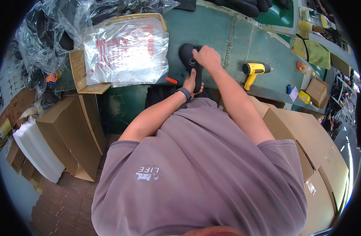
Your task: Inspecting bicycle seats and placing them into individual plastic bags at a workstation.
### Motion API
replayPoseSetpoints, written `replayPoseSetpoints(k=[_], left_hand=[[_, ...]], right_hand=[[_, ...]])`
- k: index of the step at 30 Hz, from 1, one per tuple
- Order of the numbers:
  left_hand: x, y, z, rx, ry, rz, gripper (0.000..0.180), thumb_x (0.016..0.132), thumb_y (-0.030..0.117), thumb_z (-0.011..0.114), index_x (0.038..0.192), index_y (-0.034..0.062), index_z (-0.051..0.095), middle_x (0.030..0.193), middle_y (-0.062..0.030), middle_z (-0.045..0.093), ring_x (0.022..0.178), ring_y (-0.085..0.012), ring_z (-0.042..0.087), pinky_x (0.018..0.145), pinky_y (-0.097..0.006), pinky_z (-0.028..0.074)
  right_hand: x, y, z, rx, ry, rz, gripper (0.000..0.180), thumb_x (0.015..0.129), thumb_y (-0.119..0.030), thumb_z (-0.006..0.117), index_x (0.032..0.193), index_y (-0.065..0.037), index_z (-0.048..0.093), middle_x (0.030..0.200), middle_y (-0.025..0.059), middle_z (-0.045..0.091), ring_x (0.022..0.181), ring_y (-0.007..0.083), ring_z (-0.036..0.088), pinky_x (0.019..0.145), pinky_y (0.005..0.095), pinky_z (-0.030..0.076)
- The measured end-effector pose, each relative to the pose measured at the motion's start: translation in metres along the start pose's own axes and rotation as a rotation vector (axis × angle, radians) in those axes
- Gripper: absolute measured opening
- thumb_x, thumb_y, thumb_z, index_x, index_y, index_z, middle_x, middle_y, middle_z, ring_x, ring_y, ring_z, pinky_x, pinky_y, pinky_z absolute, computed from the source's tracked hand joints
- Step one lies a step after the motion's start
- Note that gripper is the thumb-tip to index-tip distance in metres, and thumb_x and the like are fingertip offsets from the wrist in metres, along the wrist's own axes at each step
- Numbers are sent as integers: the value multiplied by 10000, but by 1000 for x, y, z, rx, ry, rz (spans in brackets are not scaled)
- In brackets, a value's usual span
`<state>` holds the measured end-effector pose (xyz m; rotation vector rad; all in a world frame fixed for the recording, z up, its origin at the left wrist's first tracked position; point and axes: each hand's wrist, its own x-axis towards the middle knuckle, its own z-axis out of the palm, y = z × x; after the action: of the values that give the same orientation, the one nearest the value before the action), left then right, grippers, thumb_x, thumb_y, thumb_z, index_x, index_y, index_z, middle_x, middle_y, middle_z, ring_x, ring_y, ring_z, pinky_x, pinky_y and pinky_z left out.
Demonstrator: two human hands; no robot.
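Note:
A black shoe sole (186,55) lies on the green worktable (212,31), its length running from the table's near edge away from me. My right hand (207,57) is closed over the sole's upper right side. My left hand (192,81), with a dark band on its wrist, grips the sole's near end from below. Both forearms reach up from my purple-shirted body.
A yellow heat gun (254,71) lies to the right of the sole. A red-handled tool (171,80) sits at the table edge. A shallow cardboard tray with clear plastic bags (125,49) is on the left. Brown cardboard boxes (72,129) stand on both sides.

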<state>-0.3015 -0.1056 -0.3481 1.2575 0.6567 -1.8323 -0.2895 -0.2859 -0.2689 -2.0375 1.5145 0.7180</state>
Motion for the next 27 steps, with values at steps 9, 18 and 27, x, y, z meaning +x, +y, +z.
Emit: replayPoseSetpoints(k=[9, 18, 27], left_hand=[[21, -12, -9, -49, -51, -15, 613, 1098, 745, 538, 1308, 170, 498, 855, -87, 685, 668, -230, 693, 550, -373, 586], [4, 12, 1, 20, -33, -59, 636, 1092, 778, 512, 1287, 173, 529, 872, -88, 703, 679, -212, 692, 570, -364, 586], [2, 73, -22, 46, -152, 0, 698, 1134, 768, 416, 1348, 141, 636, 1059, -79, 776, 782, -173, 699, 635, -329, 572]], right_hand=[[-46, 12, -3, -70, -114, -3, 672, 1011, -577, 650, 1153, 57, 821, 1206, 323, 794, 1173, 472, 772, 1049, 540, 606], [78, 19, -2, 25, 2, 15, 690, 989, -623, 688, 1115, 40, 836, 1156, 291, 815, 1148, 455, 782, 1037, 514, 610], [123, 141, 3, -13, 146, -276, 802, 1030, -606, 684, 1437, 84, 670, 1368, 293, 740, 1319, 421, 702, 1091, 513, 570]])
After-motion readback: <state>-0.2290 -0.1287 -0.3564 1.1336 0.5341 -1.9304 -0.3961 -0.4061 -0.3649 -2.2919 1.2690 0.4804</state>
